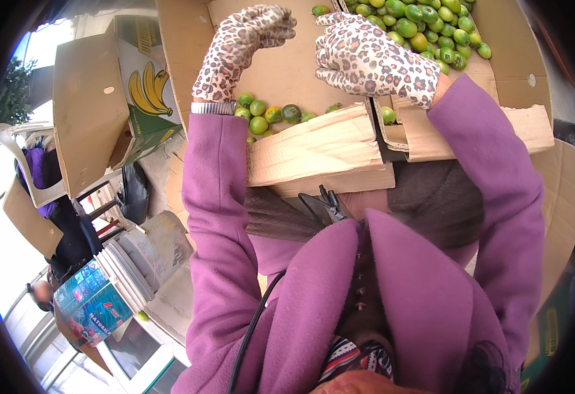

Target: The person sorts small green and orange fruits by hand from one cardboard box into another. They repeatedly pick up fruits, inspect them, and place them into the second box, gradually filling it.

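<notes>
Two cardboard boxes stand side by side before me. My left hand [248, 47], in a leopard-print glove, is over the left box [287, 74], its fingers curled; whether anything is in it cannot be told. My right hand [366, 54], gloved alike, reaches over the wall between the boxes with bent fingers, its palm hidden. Beyond its fingertips lies a single green fruit [320, 10], perhaps a tomato or a citrus. Several green and orange fruits [258, 125] lie at the near left of the left box. A large heap of green fruits [418, 24] fills the far part of the right box.
Torn cardboard flaps [317, 143] fold over the near edges of both boxes. To the left are a banana carton [149, 88], a white plastic chair [31, 182], a black bag [134, 192] and a plastic bucket [164, 251]. Another person [41, 293] is at the far left.
</notes>
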